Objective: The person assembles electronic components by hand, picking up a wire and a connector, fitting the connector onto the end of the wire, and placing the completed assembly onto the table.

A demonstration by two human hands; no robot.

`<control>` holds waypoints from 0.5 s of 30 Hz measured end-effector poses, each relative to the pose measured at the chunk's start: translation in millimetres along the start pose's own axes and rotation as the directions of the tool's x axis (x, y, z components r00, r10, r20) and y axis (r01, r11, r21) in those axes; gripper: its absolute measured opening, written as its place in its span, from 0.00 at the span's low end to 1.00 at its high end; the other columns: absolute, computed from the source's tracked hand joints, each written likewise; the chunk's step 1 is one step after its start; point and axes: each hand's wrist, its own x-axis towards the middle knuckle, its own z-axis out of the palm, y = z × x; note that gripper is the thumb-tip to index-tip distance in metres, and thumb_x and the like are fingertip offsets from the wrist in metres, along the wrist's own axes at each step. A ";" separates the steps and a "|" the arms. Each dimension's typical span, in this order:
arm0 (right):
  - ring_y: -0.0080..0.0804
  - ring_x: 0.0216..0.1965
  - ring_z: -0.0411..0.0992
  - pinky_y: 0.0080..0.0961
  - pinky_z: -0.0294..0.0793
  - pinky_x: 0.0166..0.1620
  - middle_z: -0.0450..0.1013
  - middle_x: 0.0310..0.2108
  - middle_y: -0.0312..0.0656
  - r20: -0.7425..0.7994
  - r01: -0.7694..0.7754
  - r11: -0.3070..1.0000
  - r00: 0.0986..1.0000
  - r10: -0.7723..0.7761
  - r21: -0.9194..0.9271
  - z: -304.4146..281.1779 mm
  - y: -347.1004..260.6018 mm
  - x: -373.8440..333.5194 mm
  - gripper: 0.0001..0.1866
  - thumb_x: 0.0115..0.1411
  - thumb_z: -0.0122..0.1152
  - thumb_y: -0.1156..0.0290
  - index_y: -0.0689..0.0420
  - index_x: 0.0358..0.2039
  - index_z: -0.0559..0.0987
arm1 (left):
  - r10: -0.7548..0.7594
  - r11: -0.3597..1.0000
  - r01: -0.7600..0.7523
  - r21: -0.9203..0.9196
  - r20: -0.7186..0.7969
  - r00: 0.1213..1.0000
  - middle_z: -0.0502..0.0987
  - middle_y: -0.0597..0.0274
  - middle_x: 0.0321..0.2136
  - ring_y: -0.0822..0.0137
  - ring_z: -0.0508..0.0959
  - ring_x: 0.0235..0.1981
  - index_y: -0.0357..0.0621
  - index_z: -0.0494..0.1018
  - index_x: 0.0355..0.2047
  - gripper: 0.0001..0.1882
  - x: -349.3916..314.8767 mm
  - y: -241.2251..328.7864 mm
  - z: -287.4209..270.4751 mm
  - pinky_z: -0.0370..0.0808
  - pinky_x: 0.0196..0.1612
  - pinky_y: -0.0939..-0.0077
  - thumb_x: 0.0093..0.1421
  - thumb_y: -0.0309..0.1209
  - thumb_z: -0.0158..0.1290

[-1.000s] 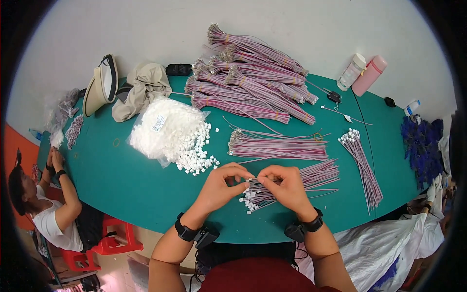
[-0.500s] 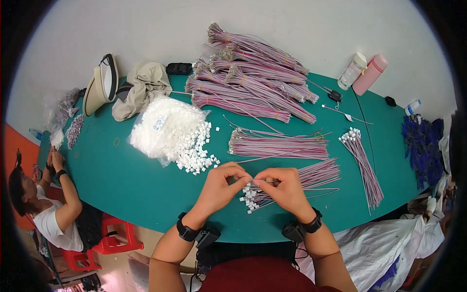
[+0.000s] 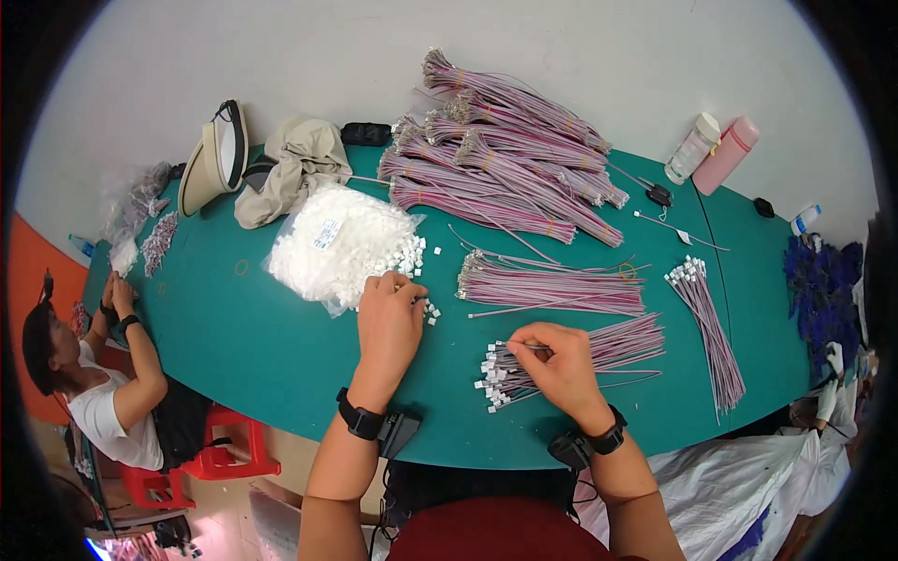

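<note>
My left hand [image 3: 389,323] is over the near edge of a spilled pile of small white plastic connector housings [image 3: 404,254]. Its fingers are curled down into the pieces, and their tips are hidden. My right hand [image 3: 559,366] pinches a thin cable [image 3: 535,347] between thumb and bent fingers. Under and beside that hand lies a loose bundle of grey-and-pink cables [image 3: 622,344], with white housings [image 3: 490,379] on their left ends. Just beyond is another cable bundle [image 3: 552,283] with small metallic-looking ends.
A clear bag of housings [image 3: 313,238] lies left of centre on the green table [image 3: 281,355]. Tied cable bundles [image 3: 505,159] are heaped at the back. A finished-looking bundle [image 3: 711,341], bottles [image 3: 726,154] and keys [image 3: 659,194] are rightward. Another person [image 3: 117,402] sits at far left.
My left hand has left my right hand and moved up and left to the white housings. My right hand stays over the near bundle with a cable. The view has shifted slightly.
</note>
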 end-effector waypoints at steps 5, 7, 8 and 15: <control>0.14 0.20 0.64 0.15 0.59 0.22 0.73 0.21 0.34 0.024 -0.005 1.000 1.000 0.005 0.006 -0.7 -3.5 1.1 0.03 0.54 0.66 0.78 0.64 0.30 0.81 | -0.011 1.000 0.011 0.013 0.043 0.999 0.75 0.60 0.32 0.56 0.72 0.38 0.42 0.81 0.30 0.07 1.1 0.5 -0.5 0.71 0.41 0.65 0.48 0.23 0.62; 0.13 0.20 0.63 0.15 0.59 0.22 0.73 0.21 0.33 0.058 -0.028 1.000 0.998 0.027 0.014 -0.9 -4.4 1.1 0.04 0.54 0.67 0.78 0.64 0.29 0.81 | -0.015 1.000 0.014 0.013 0.050 0.999 0.75 0.60 0.32 0.56 0.72 0.38 0.42 0.81 0.30 0.07 1.0 0.1 -1.1 0.71 0.42 0.65 0.48 0.23 0.62; 0.13 0.20 0.63 0.15 0.59 0.22 0.73 0.21 0.33 0.056 -0.029 1.000 0.998 0.028 0.012 -1.1 -4.3 1.1 0.04 0.54 0.67 0.78 0.64 0.29 0.81 | -0.020 1.000 0.020 0.016 0.057 0.998 0.75 0.59 0.32 0.55 0.72 0.38 0.42 0.81 0.30 0.08 0.8 -0.2 -1.4 0.71 0.42 0.64 0.47 0.23 0.62; 0.10 0.23 0.64 0.12 0.61 0.26 0.73 0.22 0.29 0.112 -0.189 0.943 0.980 0.164 0.274 -3.7 3.8 -0.4 0.04 0.56 0.66 0.77 0.64 0.30 0.81 | -0.084 0.964 0.097 -0.246 0.063 0.995 0.79 0.62 0.31 0.64 0.76 0.35 0.39 0.80 0.34 0.06 2.2 10.2 -9.6 0.72 0.38 0.72 0.54 0.25 0.60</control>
